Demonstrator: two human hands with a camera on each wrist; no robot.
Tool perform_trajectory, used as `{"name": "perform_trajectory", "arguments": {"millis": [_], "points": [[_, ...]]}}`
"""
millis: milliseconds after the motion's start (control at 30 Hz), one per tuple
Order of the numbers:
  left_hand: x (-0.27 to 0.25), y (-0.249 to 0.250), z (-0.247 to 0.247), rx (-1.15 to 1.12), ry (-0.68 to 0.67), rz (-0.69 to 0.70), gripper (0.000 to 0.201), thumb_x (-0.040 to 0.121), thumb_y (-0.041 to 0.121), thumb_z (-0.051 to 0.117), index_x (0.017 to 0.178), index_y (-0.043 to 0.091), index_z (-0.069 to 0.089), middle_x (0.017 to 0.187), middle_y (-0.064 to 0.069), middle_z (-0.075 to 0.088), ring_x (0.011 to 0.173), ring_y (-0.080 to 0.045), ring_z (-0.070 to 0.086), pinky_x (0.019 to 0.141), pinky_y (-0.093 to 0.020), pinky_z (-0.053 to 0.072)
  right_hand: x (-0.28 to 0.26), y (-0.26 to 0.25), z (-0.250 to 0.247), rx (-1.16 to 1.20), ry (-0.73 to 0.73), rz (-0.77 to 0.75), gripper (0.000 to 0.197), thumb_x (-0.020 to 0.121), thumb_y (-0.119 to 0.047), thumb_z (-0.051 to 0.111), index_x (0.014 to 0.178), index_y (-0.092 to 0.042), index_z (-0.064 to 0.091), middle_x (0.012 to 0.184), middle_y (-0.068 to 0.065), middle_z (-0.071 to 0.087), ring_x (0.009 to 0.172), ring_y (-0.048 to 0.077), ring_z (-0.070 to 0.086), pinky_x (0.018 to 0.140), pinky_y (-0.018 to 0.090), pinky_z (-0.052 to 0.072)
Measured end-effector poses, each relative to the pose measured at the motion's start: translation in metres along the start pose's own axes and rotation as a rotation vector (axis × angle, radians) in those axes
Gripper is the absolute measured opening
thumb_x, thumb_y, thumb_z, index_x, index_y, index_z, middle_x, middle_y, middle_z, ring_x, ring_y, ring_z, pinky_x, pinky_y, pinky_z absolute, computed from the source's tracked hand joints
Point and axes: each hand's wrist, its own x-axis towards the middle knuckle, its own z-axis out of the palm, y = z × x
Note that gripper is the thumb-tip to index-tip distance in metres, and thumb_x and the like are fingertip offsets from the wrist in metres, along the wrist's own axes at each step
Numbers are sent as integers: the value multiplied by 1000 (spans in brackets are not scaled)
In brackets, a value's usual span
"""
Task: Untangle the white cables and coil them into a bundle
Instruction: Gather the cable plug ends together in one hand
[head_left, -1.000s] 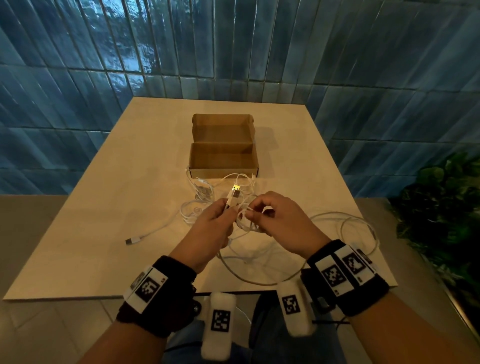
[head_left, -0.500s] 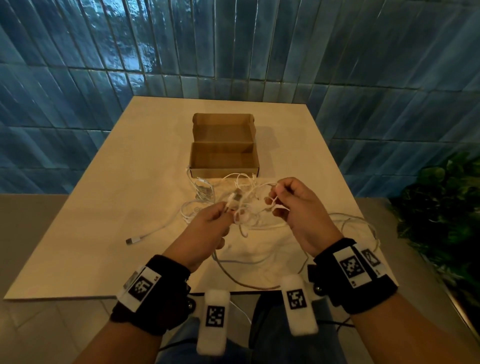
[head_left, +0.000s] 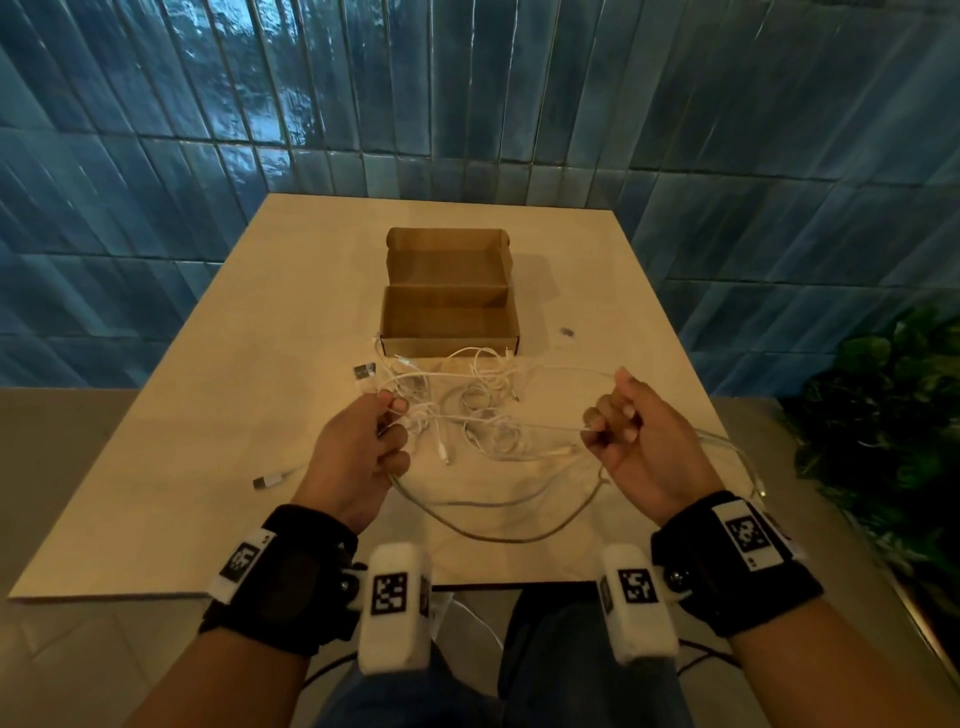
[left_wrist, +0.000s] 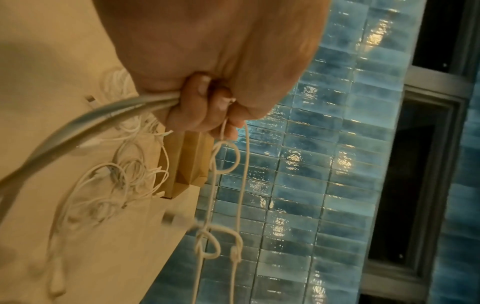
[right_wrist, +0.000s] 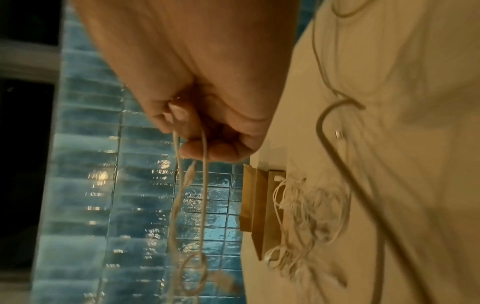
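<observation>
Blue tiles (head_left: 467, 93) back our pale table (head_left: 171, 467). Our left hand (head_left: 358, 452) and right hand (head_left: 631, 441), apart, each grip strands of white cables (head_left: 483, 410) near the cardboard box (head_left: 449, 325).

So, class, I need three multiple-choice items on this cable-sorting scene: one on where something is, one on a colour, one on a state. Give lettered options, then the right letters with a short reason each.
1. Where does the cardboard box stand relative to the tangle of white cables?
A. Beyond it, farther from the person
B. On the floor
C. Under the tangle

2. What colour is the tiled wall behind the table?
A. Red
B. Blue
C. Yellow

3. What state is the box in?
A. Taped shut
B. Crushed flat
C. Open, with its lid folded back

Answers:
1 A: the box sits on the table past the tangle, which lies between it and the left hand and right hand, both gripping cable.
2 B: the head view shows blue tiles.
3 C: its bare inside is visible, with no cable in it.
</observation>
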Motion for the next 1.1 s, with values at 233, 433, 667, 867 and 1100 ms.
{"name": "perform_trajectory", "arguments": {"millis": [233,433,667,867,1100], "points": [[4,2,-7,-152,-22,-13,23,91,7,31,73,20,37,61,7,38,39,-4,24,33,-15,18,14,-4,-23,-180,203,-43,39,95,-31,52,60,-21,40,54,-4,28,48,9,34,51,22,28],[12,17,-27,-168,90,54,34,99,22,44,67,24,34,53,9,24,38,-5,17,32,-16,16,24,-15,-64,-242,421,-40,38,98,-35,45,63,-23,36,54,-6,27,39,6,27,42,21,21],[8,21,-13,-85,13,98,41,101,37,44,64,26,30,56,8,16,40,-5,14,33,-17,14,28,-7,-61,-464,419,-6,6,96,-11,47,92,-15,50,66,4,46,59,14,49,57,26,44],[1,18,3,-35,-55,62,41,101,36,44,64,26,28,53,9,18,41,-5,13,34,-17,14,24,7,-36,-816,386,-53,58,87,-16,64,137,-22,36,125,7,47,107,21,52,88,34,47],[-6,8,17,-18,-113,38,41,102,31,42,64,25,29,53,9,17,40,-4,12,35,-18,13,-7,28,22,-1187,-493,-35,11,92,-29,59,96,-25,68,96,-12,67,92,-2,60,84,15,44]]}}
